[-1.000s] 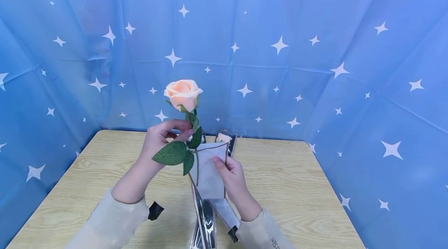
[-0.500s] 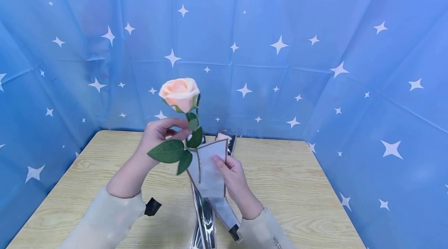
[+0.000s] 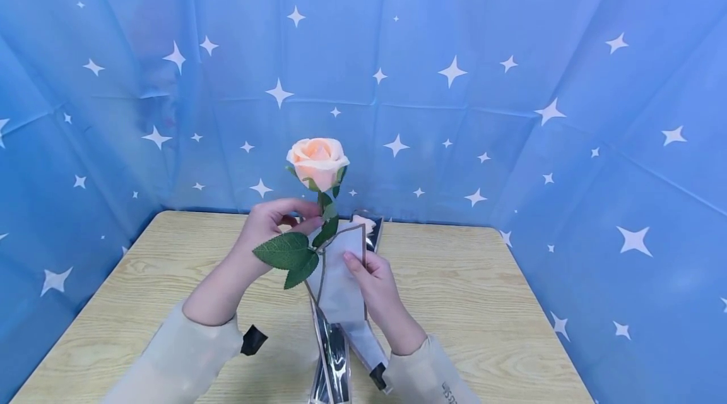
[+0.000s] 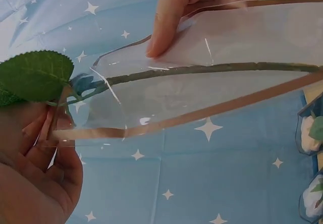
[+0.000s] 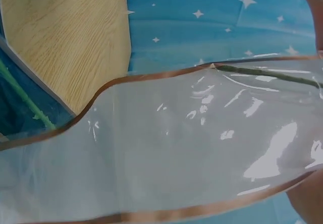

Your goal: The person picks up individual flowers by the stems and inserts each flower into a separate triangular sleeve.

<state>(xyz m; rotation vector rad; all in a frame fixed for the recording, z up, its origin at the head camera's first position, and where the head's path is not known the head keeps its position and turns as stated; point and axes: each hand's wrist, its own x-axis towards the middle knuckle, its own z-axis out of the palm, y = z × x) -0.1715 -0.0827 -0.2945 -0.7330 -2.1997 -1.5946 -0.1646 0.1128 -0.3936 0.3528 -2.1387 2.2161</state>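
Note:
A peach rose (image 3: 318, 163) with green leaves stands upright in the head view. My left hand (image 3: 278, 227) pinches it at the stem just below the bloom. Its bare lower stem (image 4: 202, 70) lies within a flower sleeve (image 3: 342, 284), translucent white with a brown border. My right hand (image 3: 379, 293) grips the sleeve's right edge, thumb on the front face. The left wrist view shows that thumb (image 4: 166, 24) pressing the sleeve's edge, while my left fingers (image 4: 68, 173) are beside the sleeve's opening corner. From the right wrist, the stem's end shows inside the sleeve.
Beneath the sleeve, dark-backed wrapped flowers (image 3: 336, 353) lie on the wooden table (image 3: 483, 315). One pale wrapped rose (image 3: 363, 223) shows behind the sleeve; two wrapped blooms appear at the left wrist view's right edge. A blue star-patterned curtain (image 3: 511, 158) stands behind the table.
The bloom leaned a little left, then swung right and slightly down with my left hand. The sleeve's top edge shifted slightly; my right hand kept its grip nearly in place.

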